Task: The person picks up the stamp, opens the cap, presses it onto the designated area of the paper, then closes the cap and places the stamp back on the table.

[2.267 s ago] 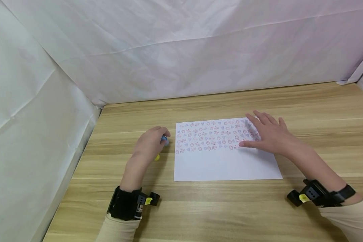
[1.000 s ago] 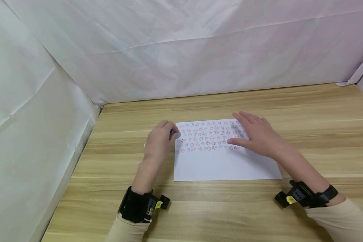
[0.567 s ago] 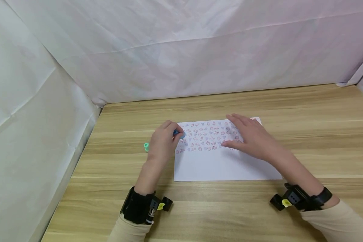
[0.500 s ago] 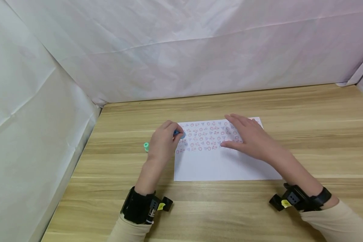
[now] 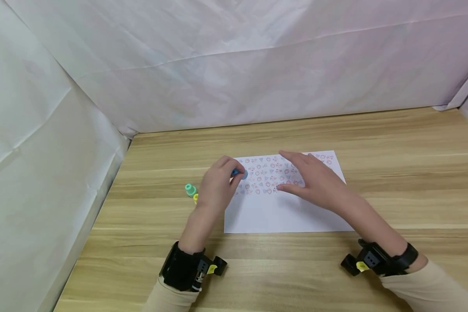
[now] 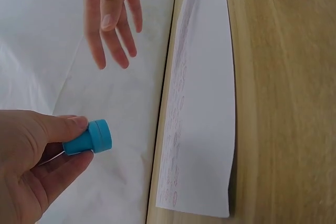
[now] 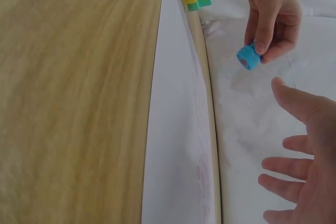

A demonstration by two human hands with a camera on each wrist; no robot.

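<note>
At the far left of the wooden table (image 5: 394,138), a green stamp (image 5: 190,189) and a yellow stamp (image 5: 196,198) are seen standing side by side, just left of the sheet and partly hidden behind the wrist; they appear to be parked there within easy reach while not in use. Next to them, the left hand (image 5: 215,190) is held over the sheet's left edge, and a small blue stamp (image 5: 239,173) is pinched between its thumb and curled fingers. In the left wrist view the blue stamp (image 6: 89,138) is seen raised clear of the paper, its round face turned outward; such a fingertip pinch probably allows the face to be aimed at a chosen spot. The white sheet of paper (image 5: 281,212) lies flat in the middle of the table, its far half covered with rows of red and bluish prints, its near half left blank. Further right, the right hand (image 5: 316,184) is spread over the printed area with fingers straight and apart, nothing being held. Whether the palm touches the sheet cannot be told; in the wrist views the fingers look lifted. The hand seems placed there so that the sheet can be steadied
</note>
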